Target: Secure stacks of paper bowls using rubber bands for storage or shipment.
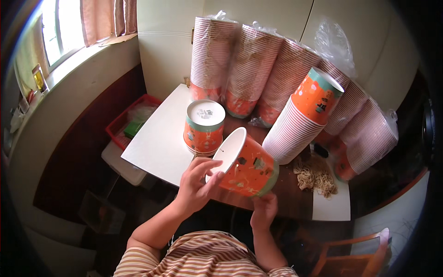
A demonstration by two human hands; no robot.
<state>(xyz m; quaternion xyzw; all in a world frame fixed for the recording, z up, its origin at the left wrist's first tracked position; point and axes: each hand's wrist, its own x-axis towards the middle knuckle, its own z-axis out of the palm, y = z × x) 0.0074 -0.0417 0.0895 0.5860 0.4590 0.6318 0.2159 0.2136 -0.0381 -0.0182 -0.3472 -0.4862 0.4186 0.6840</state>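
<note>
right hand [264, 212] partly hidden by tilted cup [251, 166], striped shirt [207, 254] cut off, upturned base print [205, 112] blurred

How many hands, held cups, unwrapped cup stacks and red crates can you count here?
Bare hands: 2 (left hand, right hand)
Held orange-and-green round paper cup: 1
Unwrapped orange-and-green paper cup stacks: 2 (short stack, tall stack)
Red plastic crate: 1
Total: 6

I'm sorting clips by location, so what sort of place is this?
Probably a room in a home used for handwork: there is a curtained window, a wooden chair, and a table crowded with bagged stacks of paper cups.
</note>
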